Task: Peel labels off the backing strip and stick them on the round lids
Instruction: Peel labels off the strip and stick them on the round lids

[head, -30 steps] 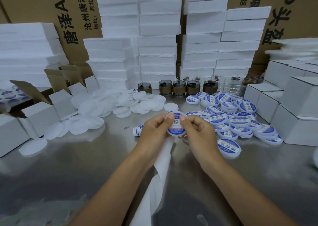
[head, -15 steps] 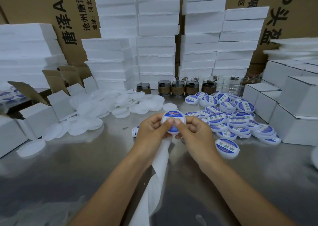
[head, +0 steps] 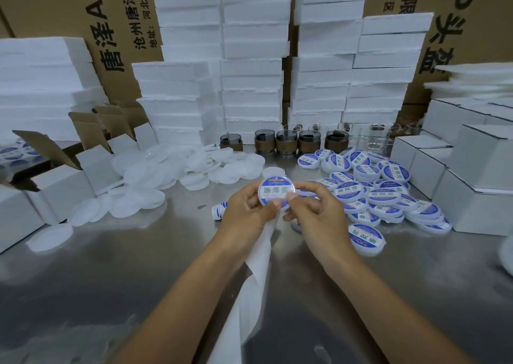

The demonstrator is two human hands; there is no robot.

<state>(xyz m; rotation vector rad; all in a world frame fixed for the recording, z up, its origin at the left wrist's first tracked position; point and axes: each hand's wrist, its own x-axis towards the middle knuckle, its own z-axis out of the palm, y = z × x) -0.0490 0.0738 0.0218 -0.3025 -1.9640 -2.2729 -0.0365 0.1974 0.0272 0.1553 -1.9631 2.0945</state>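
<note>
Blue-labelled lid (head: 276, 191) pinched at edges by fingers of left hand (head: 244, 213) and right hand (head: 316, 216); backing strip (head: 258, 266) hangs below lid, over bench (head: 111, 266).

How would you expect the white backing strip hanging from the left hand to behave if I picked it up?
The backing strip is probably floppy: it drapes and twists below the left hand, while that hand and the right hand hold the labelled lid. It looks thin and light, so it would likely trail and flutter when moved.

Blue-and-white label (head: 276, 190), frosted white blank lids (head: 194, 169), white backing strip (head: 258, 266)
</note>
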